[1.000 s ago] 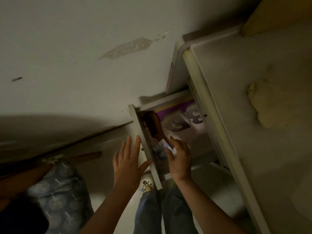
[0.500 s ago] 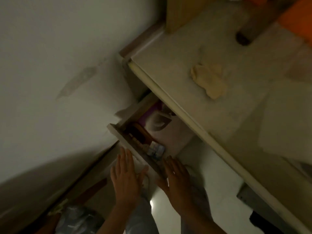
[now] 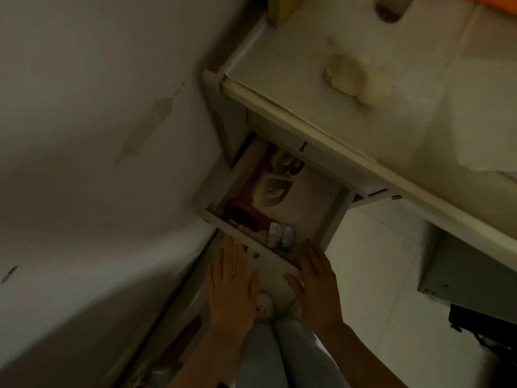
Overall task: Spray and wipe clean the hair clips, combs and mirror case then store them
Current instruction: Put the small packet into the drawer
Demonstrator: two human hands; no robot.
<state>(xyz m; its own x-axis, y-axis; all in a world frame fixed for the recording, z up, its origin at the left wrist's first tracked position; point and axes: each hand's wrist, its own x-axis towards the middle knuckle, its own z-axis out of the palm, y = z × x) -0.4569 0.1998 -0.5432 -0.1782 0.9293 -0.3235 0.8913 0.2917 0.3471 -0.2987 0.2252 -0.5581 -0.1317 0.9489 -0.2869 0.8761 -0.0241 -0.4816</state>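
Mirror case [image 3: 281, 236], small and patterned, lies inside the open drawer [image 3: 334, 219] against its front panel, with dark combs [image 3: 244, 215] at its 10 o'clock. Left hand [image 3: 232, 287] and right hand [image 3: 317, 287] both press flat on the drawer front, fingers straight, grasping nothing. Yellowish cloth [image 3: 347, 78] sits on the desk top [image 3: 279, 65] at 12 o'clock.

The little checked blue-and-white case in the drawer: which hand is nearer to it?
Right. The right hand presses the drawer front just below and right of the case; the left hand lies flat farther left.

Open white drawer [image 3: 334, 219], small patterned case [image 3: 281, 236], dark comb [image 3: 246, 214] inside
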